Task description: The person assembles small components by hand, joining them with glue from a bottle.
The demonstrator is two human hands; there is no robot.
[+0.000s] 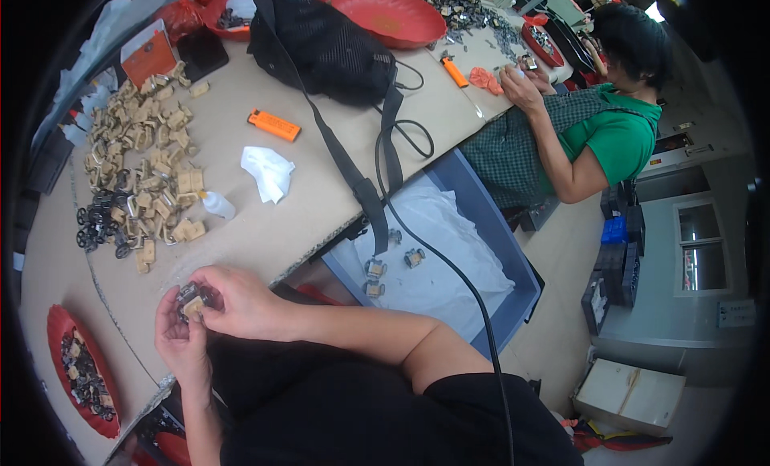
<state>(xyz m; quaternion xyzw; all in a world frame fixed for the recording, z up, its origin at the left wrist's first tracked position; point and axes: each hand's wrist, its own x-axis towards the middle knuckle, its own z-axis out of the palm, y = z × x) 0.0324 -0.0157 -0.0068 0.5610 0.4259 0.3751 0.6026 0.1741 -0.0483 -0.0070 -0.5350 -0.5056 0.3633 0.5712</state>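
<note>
Low at the left of the table, my left hand (183, 338) and my right hand (245, 301) come together. Both are closed on a small toy vehicle (191, 301), dark with wheels and a tan part; fingers cover much of it. Beyond them spreads a heap of tan plastic parts (148, 145). Several black wheeled pieces (104, 221) lie at its near left side. A small white squeeze bottle (216, 204) rests against the heap's right edge. Left of my hands, a red dish (58, 338) holds tan and dark pieces.
A blue bin (513, 265), lined with white sheeting, holds several small vehicles. A black bag (321, 49) with a hanging strap, a crumpled tissue (269, 173) and an orange block-like object (273, 125) lie on the table. A black cable (457, 265) crosses before me. A co-worker (597, 145) sits at the right.
</note>
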